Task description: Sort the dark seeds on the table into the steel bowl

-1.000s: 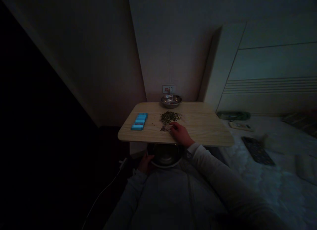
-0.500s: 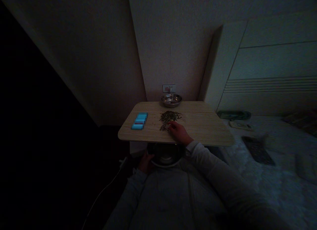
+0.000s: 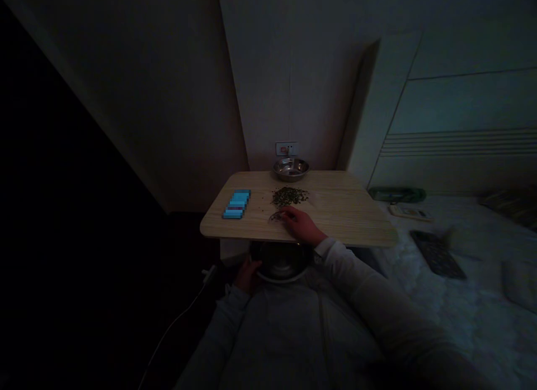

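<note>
Fingers (image 3: 288, 211), R hand (image 3: 305, 228), bent dn by dark bits (image 3: 275, 216), grip unclear; L hand (image 3: 246, 275) grips lower bowl (image 3: 283, 265).

Light is dim, the left nearly black, detail seemingly soft.

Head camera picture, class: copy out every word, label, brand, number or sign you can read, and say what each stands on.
No text can be read.
Phone screen: blurred into blocks.
Wall socket: any marks too small.
Pale device at right: any marks too small and dim.
</note>
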`<state>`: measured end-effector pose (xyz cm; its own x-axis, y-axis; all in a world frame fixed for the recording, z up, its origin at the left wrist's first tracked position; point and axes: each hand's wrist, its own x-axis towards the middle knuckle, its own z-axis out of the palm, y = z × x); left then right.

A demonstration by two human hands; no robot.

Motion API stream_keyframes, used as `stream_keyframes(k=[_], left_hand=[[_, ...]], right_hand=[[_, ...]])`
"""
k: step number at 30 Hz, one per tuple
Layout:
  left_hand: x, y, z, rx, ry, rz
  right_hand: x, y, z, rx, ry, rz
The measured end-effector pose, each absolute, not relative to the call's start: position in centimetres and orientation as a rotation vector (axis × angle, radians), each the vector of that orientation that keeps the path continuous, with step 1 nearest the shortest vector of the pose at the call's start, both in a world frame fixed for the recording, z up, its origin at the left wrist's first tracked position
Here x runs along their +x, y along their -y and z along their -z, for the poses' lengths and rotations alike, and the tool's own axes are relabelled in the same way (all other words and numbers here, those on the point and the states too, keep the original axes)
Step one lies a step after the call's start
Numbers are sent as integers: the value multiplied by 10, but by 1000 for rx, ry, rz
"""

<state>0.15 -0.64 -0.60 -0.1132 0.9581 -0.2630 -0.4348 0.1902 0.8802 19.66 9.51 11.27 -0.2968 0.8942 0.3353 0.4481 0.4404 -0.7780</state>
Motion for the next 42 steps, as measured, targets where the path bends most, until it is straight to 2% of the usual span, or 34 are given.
stream_keyframes(k=[11, 15, 27, 42], left_hand=[[-12, 11, -6, 772, -1246, -1369], [-13, 10, -8, 833, -1235, -1352], [7, 12, -19, 479, -1114, -1316], [-1, 11, -11, 621, -1126, -1306]], right_hand=[[205, -86, -121, -1199, 1701, -781], [192, -72, -122, -1206, 1787, -796], [183, -55, -125, -1619, 1947, -548], [206, -42, -137, -1745, 1951, -527]])
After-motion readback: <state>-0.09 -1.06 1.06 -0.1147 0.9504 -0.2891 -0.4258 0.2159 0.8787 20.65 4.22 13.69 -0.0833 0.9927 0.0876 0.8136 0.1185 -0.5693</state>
